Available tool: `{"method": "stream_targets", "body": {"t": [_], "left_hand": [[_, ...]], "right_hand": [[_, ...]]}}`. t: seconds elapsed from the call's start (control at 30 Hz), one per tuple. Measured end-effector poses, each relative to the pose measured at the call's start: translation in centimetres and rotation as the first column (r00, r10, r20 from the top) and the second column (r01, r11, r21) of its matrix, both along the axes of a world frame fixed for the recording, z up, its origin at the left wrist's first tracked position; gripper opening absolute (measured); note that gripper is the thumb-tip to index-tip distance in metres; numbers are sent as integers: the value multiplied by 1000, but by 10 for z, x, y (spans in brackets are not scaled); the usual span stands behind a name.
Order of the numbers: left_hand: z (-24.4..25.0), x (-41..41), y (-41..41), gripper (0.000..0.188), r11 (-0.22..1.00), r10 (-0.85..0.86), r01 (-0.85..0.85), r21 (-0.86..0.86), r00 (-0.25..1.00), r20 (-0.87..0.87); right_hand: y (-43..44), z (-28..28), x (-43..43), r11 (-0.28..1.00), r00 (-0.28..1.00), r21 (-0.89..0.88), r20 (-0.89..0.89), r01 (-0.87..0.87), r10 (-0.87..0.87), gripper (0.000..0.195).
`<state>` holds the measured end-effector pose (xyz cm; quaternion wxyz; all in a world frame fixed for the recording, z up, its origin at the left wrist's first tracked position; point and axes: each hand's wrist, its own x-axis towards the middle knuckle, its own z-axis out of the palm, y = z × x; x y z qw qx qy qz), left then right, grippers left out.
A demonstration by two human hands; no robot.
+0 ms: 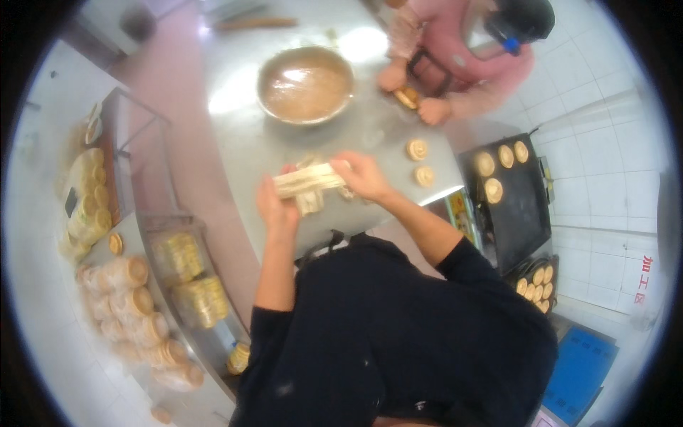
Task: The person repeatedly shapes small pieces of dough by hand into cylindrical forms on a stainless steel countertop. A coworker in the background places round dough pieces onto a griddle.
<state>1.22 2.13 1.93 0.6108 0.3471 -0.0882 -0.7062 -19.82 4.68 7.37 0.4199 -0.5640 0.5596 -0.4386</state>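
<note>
A pale strip of layered dough [309, 180] stretches between my two hands, above the steel worktable [235, 160]. My left hand [277, 205] grips its left end. At the right end, my right hand [363, 173] pinches the strip between thumb and fingers. More dough pieces [310, 203] lie beneath it, partly hidden by the strip and my hands. Two coiled dough rounds [417, 150] rest on the table to the right of my right hand. The picture is somewhat blurred, so the strip's fine layers are hard to tell.
A large metal bowl [305, 85] with brown contents stands beyond my hands. Across the table a co-worker [453, 58] handles a piece of dough [406, 98]. A black griddle [515, 213] with several rounds is at right. Bagged flatbreads [133, 304] fill the left shelf.
</note>
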Motion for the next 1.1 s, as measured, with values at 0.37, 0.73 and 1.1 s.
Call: {"method": "stream_targets", "body": {"t": [0.37, 0.73, 1.1], "left_hand": [[6, 53, 27, 68, 906, -324, 423, -28, 648, -689], [1, 58, 28, 55, 957, 16, 162, 239, 797, -604], [44, 63, 21, 64, 952, 211, -62, 299, 840, -499]], "right_hand": [[-47, 30, 65, 938, 765, 160, -544, -309, 345, 30], [-217, -67, -38, 862, 352, 227, -843, -454, 407, 62], [-218, -32, 8, 859, 934, 398, -11, -324, 357, 55]]}}
